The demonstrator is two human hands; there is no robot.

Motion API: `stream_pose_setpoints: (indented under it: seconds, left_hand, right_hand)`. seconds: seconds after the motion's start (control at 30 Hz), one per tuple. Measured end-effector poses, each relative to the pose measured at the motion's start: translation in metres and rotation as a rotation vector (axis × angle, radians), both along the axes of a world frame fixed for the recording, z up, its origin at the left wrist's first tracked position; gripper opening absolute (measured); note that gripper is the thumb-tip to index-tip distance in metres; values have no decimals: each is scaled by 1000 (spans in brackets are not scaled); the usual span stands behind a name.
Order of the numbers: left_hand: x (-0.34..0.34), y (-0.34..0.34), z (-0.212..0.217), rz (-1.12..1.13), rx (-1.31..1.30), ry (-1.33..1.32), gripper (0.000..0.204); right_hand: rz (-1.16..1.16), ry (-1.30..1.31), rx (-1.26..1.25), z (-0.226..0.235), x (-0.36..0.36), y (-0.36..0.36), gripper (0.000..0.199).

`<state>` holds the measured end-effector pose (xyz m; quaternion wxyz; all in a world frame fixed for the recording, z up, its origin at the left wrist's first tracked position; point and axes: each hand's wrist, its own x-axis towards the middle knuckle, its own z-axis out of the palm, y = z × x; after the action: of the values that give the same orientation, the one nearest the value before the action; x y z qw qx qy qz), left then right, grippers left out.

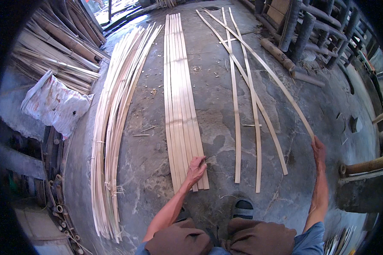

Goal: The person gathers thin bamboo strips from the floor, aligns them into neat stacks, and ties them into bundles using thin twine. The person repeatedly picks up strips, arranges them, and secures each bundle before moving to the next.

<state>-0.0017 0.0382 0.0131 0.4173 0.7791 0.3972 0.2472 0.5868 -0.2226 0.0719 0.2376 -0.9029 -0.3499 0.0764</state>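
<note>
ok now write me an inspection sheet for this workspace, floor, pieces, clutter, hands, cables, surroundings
Surface: rough grey concrete floor, stained and cracked in places
Work pieces: row of pale flat bamboo strips side by side; thick bundle of thin pale strips to its left; three loose pale flat strips crossing to its right
Clutter: small pale chips scattered about; crumpled white sack at left
Left hand: on the row's near end, grip unclear
Right hand: holding one long pale flat strip by its near end
Cables: nothing seen
Surroundings: brown round pole lying at upper right
</note>
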Motion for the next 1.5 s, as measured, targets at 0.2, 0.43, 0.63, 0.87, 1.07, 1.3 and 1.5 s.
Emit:
stream_pose_setpoints:
  seconds: [0.2, 0.43, 0.63, 0.87, 1.07, 1.3, 1.5]
  left_hand:
    - [3, -1, 14, 54, -50, -71, 27]
    - [-4, -11, -1, 274, 143, -4, 27]
    - [-14, -11, -13, 317, 87, -49, 30]
    - [-10, -12, -3, 236, 70, 19, 37]
    - [0, -24, -2, 243, 160, 155, 53]
    - [2, -20, 1, 195, 206, 246, 55]
    - [2, -15, -1, 205, 147, 210, 55]
  right_hand:
    - [73, -678, 10, -38, -40, 14, 34]
    - [528, 413, 261, -58, -334, 155, 27]
    - [465, 412, 10, -46, -471, 209, 27]
    - [290, 664, 211, -65, -446, 207, 24]
    - [102, 606, 399, 33, -419, 172, 24]
    - [59, 498, 494, 25, -398, 154, 43]
    - [122, 419, 459, -1, -392, 153, 55]
